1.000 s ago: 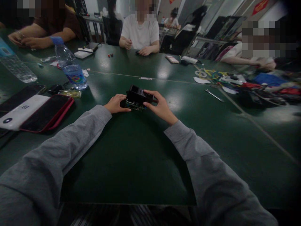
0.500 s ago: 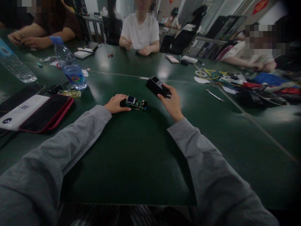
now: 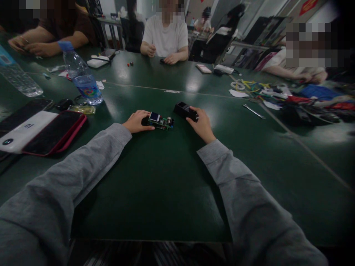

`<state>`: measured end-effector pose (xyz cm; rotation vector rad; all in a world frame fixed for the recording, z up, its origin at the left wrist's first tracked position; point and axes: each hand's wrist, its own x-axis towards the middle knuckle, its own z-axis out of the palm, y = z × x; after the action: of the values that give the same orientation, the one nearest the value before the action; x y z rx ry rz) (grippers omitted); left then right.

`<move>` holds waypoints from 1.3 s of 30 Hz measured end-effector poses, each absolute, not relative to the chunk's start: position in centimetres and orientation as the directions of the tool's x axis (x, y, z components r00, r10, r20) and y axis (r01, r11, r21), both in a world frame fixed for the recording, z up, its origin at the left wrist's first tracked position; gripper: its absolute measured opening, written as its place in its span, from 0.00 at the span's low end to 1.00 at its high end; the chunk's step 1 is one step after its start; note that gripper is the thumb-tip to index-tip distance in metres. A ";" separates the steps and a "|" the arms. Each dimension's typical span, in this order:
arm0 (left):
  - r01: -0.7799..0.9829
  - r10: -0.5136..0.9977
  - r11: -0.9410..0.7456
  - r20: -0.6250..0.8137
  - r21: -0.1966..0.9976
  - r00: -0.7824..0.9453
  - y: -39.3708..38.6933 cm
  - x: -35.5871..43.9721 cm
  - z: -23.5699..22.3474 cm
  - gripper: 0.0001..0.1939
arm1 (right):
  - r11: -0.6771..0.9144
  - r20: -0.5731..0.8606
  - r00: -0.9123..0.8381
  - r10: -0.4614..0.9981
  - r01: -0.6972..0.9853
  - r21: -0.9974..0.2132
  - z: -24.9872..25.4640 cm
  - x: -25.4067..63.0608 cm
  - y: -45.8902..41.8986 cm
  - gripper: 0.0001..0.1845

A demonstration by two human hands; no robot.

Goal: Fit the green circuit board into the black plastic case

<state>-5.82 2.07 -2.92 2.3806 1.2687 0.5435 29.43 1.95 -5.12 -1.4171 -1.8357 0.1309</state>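
Note:
A small green circuit board with a little screen lies on the dark green table. My left hand grips the board's black left end, fingers curled round it. To the right, a black plastic cover rests on the table. My right hand is closed on the cover's near end. Both arms wear grey sleeves.
Phones and a white power bank lie at the left, behind them a water bottle. A wrench and a pile of cables and parts are at the right. Other people sit along the far side.
My right hand lifted the black cover off the circuit board, swung it up to the right, then lowered it onto the table beside the board. The left hand stayed put.

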 end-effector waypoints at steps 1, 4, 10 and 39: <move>0.694 0.844 -0.514 0.151 0.504 0.515 2.1 -5.8 -2.9 0.36 | 0.366 0.516 -0.056 0.855 0.769 -0.524 -5.1 29.4 1.9 0.29; 0.694 0.845 -0.511 0.147 0.508 0.514 2.1 -5.8 -3.0 0.36 | 0.368 0.511 -0.055 0.858 0.760 -0.536 -5.2 29.4 1.8 0.28; 0.687 0.839 -0.519 0.150 0.509 0.523 2.3 -5.9 -3.2 0.36 | 0.366 0.513 -0.041 0.857 0.749 -0.552 -5.2 29.4 1.8 0.29; 0.708 0.846 -0.510 0.139 0.488 0.514 2.4 -5.8 -3.2 0.33 | 0.324 0.503 -0.030 0.864 0.797 -0.510 -4.9 29.3 1.6 0.29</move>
<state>-5.83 2.44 -3.22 2.3894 1.2868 0.5158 29.27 1.55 -4.88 -1.4760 -1.8235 0.1107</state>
